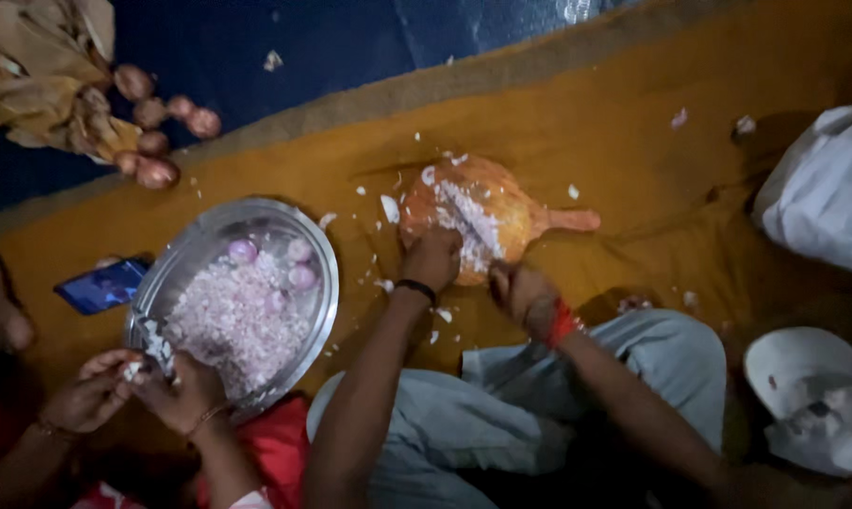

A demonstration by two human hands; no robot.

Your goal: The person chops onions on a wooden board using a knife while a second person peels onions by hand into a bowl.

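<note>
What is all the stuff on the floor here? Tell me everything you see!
cutting board: one, orange-brown, round with a handle, centre of the yellow mat
chopped onion: one white pile, on the board
steel plate: one, silver, left of board
onion pieces: pinkish heap, in the plate
whole onions: several, brown, top left
phone: one, blue screen, beside the plate
white bags: two, right edge
another person's hands: two, at the plate's rim
left hand: on the board
right hand: at the board's edge

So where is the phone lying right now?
The phone lies at the left of the head view on the yellow cloth, just left of the steel plate of chopped onion, above another person's hands.
</note>
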